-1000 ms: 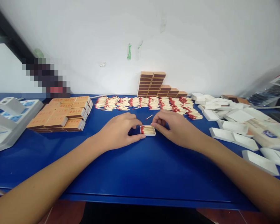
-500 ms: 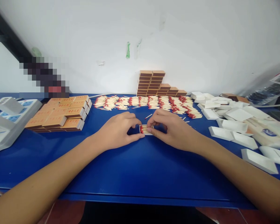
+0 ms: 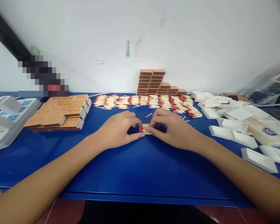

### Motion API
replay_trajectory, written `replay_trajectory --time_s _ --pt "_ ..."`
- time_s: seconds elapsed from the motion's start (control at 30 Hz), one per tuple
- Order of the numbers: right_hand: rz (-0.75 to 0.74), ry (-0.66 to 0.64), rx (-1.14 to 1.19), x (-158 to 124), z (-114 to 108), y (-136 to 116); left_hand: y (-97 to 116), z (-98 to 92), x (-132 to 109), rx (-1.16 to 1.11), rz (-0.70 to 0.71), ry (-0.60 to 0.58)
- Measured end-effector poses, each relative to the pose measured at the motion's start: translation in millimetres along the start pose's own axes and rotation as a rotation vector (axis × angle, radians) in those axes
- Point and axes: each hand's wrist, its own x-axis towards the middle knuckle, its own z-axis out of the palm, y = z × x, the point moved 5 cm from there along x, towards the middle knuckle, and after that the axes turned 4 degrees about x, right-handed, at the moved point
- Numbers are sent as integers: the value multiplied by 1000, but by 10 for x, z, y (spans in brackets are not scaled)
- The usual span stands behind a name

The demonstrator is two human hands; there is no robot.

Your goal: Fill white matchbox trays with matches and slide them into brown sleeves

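A small white tray [image 3: 150,133] filled with red-tipped matches [image 3: 144,128] lies on the blue table between my hands. My left hand [image 3: 122,129] grips its left end between thumb and index finger. The thumb and index finger of my right hand [image 3: 170,128] are at the tray's right part, on its edges and the matches; the right end is partly hidden behind them. One loose match [image 3: 148,115] lies just behind the tray. Farther back, a long row of match piles [image 3: 143,101] stretches across the table.
Stacked brown matchboxes [image 3: 151,82] stand against the wall. Orange matchboxes [image 3: 55,115] are stacked at the left, beside a white power strip [image 3: 20,121]. Empty white trays [image 3: 244,140] and a plastic packet [image 3: 268,132] lie at the right. The table [image 3: 140,174] ends near my body.
The fingers of my right hand have shifted slightly, and more of the matches in the tray show. My left hand keeps its hold on the tray's left end.
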Motion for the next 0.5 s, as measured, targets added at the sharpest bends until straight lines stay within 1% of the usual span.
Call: replay_trajectory --time_s 0.27,0.5 --pt "-26 49 -15 10 5 12 1 5 -3 7 4 4" --pt "-67 26 44 2 14 -27 10 3 3 13 11 13"
